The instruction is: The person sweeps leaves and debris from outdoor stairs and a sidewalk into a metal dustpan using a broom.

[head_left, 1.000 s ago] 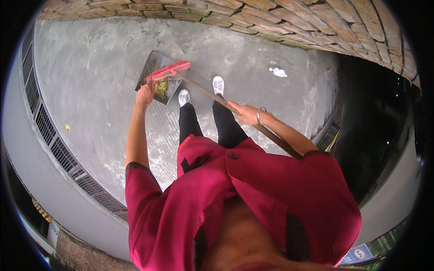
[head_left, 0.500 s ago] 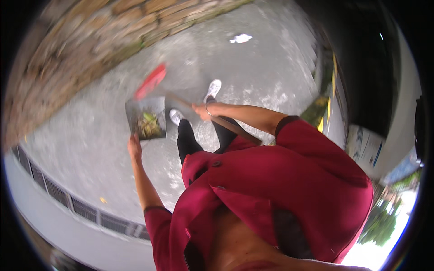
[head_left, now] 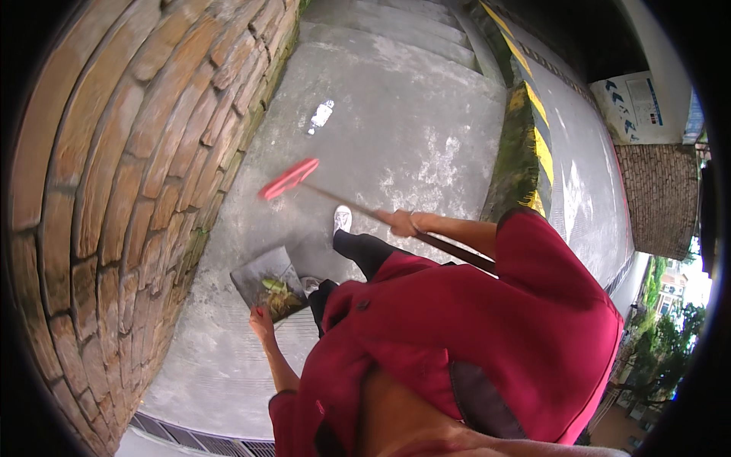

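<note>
My left hand is closed at the near edge of a grey dustpan; a bit of red shows at its fingers. Inside the pan lie green and yellowish leaves with darker debris. My right hand wraps around the long brown handle of a broom, whose upper end runs back under my right arm. The broom's red head is slightly blurred and sits ahead of the dustpan, apart from it. Beyond the head, a white scrap lies on the concrete.
A stone-block wall rises along the left. Concrete steps are at the far end, and a mossy kerb with yellow and black stripes borders the right. My white shoe stands beside the broom handle. A drain grate crosses the lower left.
My view has turned, bringing the wall, steps and striped kerb further into sight. The red broom head has moved away from the dustpan's edge, toward the white scrap. Both hands keep their holds.
</note>
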`<state>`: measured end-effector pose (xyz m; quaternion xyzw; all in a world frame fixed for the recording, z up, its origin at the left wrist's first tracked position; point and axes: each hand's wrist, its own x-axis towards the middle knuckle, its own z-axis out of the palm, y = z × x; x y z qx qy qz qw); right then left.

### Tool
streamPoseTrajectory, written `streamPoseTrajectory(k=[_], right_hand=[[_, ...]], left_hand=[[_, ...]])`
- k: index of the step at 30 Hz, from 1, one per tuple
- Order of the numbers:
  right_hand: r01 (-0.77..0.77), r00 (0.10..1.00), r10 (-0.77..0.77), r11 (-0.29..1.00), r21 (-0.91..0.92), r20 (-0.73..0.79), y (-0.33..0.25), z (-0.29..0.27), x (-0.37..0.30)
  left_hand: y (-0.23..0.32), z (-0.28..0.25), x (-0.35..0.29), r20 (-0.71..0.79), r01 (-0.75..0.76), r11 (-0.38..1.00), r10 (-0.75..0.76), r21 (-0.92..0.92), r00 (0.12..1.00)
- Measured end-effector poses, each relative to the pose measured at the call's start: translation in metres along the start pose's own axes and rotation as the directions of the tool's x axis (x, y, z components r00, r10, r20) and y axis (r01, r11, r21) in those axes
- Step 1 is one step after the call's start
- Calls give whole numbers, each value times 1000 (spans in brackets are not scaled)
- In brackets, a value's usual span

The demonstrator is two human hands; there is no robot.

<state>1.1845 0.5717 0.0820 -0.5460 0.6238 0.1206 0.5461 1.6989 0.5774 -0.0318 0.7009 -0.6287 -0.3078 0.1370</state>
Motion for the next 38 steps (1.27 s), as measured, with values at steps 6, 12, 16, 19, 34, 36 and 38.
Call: streamPoseTrajectory(k=[6,12,16,19,34,36,38], right_hand=[[-66,924,114,988,141,-366,113,-60,5],[-222,874,454,689,690,-173,191,-134,9],[-299,857,515,541,786,-28,247,-175,11],[-404,829,558,562,722,30,275,-186,8],[-749,662,539,506,428,521,312,-275,17],[-777,627,574,507,374,527,318,-288,23],[-794,606,604,491,358,517,329,-298,31]], left_hand=[[54,42,81,286,-8,997,-15,79,958],[114,89,175,285,-67,968,-5,242,959],[165,116,230,341,-79,981,14,178,940],[196,147,261,361,-31,992,-16,124,933],[288,399,479,278,-281,954,243,105,929],[268,500,524,462,-246,956,148,160,874],[251,592,556,577,-181,884,-115,431,809]])
